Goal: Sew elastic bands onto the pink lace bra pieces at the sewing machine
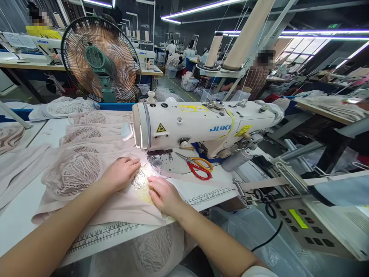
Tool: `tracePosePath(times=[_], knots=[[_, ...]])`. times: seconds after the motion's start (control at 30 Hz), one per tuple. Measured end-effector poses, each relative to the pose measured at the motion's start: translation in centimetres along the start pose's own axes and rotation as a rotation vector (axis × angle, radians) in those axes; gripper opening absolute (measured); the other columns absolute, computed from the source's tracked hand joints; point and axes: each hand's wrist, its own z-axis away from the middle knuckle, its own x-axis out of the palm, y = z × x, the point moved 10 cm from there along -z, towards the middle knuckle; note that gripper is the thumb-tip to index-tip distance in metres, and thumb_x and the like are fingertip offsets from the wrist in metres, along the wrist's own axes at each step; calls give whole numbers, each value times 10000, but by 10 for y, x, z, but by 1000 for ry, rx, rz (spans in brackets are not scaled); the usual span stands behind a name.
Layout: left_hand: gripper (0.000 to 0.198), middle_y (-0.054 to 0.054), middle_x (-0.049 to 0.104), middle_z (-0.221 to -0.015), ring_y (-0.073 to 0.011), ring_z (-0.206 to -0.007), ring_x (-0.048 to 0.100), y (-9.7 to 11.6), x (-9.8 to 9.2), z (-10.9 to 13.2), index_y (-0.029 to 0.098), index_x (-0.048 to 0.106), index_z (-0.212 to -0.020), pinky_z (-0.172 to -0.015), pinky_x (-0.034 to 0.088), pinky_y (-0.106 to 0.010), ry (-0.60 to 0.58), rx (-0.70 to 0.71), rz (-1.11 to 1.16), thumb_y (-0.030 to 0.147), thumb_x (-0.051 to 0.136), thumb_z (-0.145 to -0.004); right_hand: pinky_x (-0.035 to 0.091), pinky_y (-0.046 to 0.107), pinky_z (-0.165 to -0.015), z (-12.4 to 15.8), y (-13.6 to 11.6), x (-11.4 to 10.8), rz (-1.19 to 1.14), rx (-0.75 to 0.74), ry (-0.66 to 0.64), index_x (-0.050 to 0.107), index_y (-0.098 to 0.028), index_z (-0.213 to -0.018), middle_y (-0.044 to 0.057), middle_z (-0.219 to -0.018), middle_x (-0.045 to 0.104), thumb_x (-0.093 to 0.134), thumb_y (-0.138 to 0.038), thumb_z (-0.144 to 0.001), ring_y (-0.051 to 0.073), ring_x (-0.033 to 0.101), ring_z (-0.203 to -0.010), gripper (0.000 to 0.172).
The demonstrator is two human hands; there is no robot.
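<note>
My left hand lies flat, fingers stretched, on a pale pink lace garment spread over the sewing table. My right hand presses flat on the same fabric just in front of the lit needle area. Both hands sit close together under the head of a white JUKI sewing machine. Red and orange scissors rest on the machine bed to the right of my hands.
More pink lace pieces are stacked behind. A large fan stands at the back left. A control panel sits at the right. Thread cones rise behind the machine. Other people work further back.
</note>
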Motion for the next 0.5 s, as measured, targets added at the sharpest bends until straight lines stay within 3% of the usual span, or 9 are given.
tracePosePath(times=[0.17, 0.3, 0.37, 0.43, 0.5], knots=[[395, -66, 611, -1309, -274, -1082, 582, -10, 3, -7, 207, 639, -1203, -932, 460, -451, -15, -24, -15, 277, 355, -938, 471, 345, -961, -3, 1, -2, -2, 16, 2, 656, -166, -946, 115, -1164, 669, 470, -190, -860, 203, 609, -1088, 206], [399, -101, 612, -1301, -280, -1121, 579, -14, -1, -4, 175, 636, -1203, -956, 467, -444, -30, -51, -43, 267, 365, -926, 471, 362, -913, 0, -16, -18, 39, 2, 64, 653, -179, -935, 105, -1061, 687, 450, -214, -899, 207, 611, -1021, 209], [401, -118, 631, -1268, -278, -1145, 568, -11, -8, 7, 154, 650, -1174, -972, 466, -427, -10, -39, -61, 243, 349, -924, 476, 350, -844, 5, -33, -19, 83, -61, 36, 652, -184, -909, 87, -962, 678, 487, -256, -901, 202, 603, -920, 180], [404, -133, 636, -1255, -281, -1162, 560, -8, -14, 29, 146, 658, -1149, -973, 472, -428, 19, -26, -97, 213, 338, -911, 476, 333, -784, 14, -48, -7, 146, -147, -88, 648, -184, -899, 69, -924, 654, 578, -340, -869, 197, 580, -856, 173], [400, -147, 607, -1295, -301, -1146, 572, -13, -20, 60, 156, 656, -1149, -964, 477, -467, 65, -61, -185, 209, 361, -884, 478, 334, -755, 23, -54, 9, 233, -199, -225, 641, -177, -918, 66, -955, 636, 676, -444, -797, 205, 566, -850, 295]])
